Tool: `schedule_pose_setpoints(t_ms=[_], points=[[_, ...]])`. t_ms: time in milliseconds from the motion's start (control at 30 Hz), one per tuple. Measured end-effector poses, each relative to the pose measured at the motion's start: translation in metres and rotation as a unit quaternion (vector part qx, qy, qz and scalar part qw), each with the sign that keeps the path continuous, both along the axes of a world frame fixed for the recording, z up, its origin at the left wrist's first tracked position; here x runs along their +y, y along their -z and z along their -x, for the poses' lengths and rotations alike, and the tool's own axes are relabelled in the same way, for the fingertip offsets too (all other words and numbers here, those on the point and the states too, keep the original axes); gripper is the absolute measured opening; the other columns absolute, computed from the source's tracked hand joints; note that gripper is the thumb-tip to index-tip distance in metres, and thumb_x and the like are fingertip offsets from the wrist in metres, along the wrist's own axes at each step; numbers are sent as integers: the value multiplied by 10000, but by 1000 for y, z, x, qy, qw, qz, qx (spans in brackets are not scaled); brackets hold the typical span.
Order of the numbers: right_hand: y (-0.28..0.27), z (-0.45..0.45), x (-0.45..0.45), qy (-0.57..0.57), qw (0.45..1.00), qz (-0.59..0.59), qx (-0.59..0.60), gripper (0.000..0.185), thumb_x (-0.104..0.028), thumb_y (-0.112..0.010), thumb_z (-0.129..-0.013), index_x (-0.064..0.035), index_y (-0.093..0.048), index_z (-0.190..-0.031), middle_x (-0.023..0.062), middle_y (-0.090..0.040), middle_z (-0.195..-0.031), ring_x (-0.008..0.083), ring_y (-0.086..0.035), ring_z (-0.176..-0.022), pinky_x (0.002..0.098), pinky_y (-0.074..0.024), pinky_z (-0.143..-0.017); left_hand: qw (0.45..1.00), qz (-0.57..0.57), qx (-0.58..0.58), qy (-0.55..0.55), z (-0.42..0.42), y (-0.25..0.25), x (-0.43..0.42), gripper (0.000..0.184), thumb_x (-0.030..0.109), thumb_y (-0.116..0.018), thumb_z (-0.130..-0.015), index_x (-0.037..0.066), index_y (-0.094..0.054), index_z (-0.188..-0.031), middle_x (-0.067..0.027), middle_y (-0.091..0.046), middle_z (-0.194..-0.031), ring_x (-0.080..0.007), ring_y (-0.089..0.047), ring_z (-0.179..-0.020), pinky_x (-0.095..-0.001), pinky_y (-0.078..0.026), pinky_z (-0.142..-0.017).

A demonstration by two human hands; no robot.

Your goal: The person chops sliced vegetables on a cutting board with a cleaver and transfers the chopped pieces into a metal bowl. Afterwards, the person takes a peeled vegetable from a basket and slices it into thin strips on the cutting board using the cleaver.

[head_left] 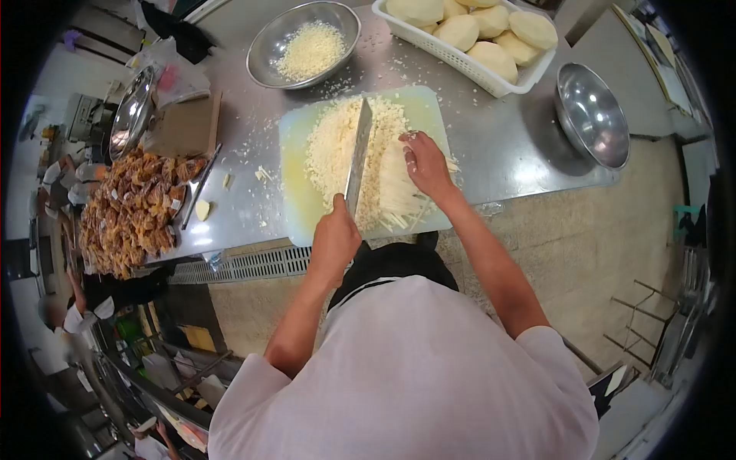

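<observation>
My left hand (336,236) is closed round the handle of a cleaver (359,149), whose long blade stands on edge over chopped pale pieces (333,146). With curled fingers, my right hand (426,165) presses on a bundle of thin pale strips (399,190), to the right of the blade. Under the strips and the chopped pieces is a green-yellow cutting board (301,201), lying on the metal table (498,142).
Beyond the board are a steel bowl (267,55) of small pale bits and a white basket (491,86) of peeled tubers (458,33). Another steel bowl (594,111) stands right. Brown pieces (130,211), a thin dark tool (201,188) and cardboard (184,126) lie left. Other people work far left.
</observation>
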State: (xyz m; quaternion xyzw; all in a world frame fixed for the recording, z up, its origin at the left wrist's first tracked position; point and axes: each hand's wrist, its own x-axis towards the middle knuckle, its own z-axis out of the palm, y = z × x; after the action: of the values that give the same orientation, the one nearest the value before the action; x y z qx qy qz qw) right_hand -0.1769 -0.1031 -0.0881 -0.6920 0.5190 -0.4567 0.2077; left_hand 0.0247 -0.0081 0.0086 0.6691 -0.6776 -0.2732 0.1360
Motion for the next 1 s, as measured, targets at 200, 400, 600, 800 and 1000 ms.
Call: schedule_pose_setpoints(t_ms=[200, 400, 600, 800, 1000], points=[[1, -18, 11, 58, 992, 38, 109, 193, -7, -558, -788, -17, -575, -981, 149, -536, -998, 354, -509, -933, 433, -434, -841, 997, -35, -27, 62, -2, 5, -30, 337, 18, -497, -836, -110, -440, -1143, -326, -584, -703, -480, -598, -691, -524, -466, -621], [3, -26, 11, 89, 978, 25, 187, 233, -60, -603, -762, -36, -590, -993, 135, -534, -1021, 332, -506, -973, 439, -433, -855, 995, 14, -38, 96, 15, 30, -48, 227, -20, -508, -784, -70, -467, -1002, -312, -595, -689, -475, -605, -675, -532, -474, -629], [4, -25, 10, 91, 976, 22, 194, 265, -64, -609, -755, -40, -593, -1019, 132, -532, -1010, 336, -502, -966, 440, -437, -841, 992, -31, -56, 107, 9, -21, -31, 243, 4, -511, -808, -59, -447, -1034, -323, -577, -686, -494, -591, -694, -547, -455, -636], [-3, -24, 13, 79, 978, -5, 194, 279, -35, -592, -744, -28, -577, -1023, 149, -528, -1035, 348, -499, -964, 451, -437, -838, 985, 6, -63, 163, 16, 5, -55, 240, -20, -495, -795, -74, -455, -1025, -337, -574, -698, -498, -588, -690, -540, -454, -630], [-5, -25, 14, 96, 979, 19, 178, 213, -44, -599, -749, -21, -577, -959, 153, -520, -1025, 354, -490, -965, 457, -430, -819, 986, -5, -68, 152, 17, 27, -44, 254, -38, -506, -764, -67, -455, -1011, -309, -593, -715, -487, -601, -727, -544, -468, -651]])
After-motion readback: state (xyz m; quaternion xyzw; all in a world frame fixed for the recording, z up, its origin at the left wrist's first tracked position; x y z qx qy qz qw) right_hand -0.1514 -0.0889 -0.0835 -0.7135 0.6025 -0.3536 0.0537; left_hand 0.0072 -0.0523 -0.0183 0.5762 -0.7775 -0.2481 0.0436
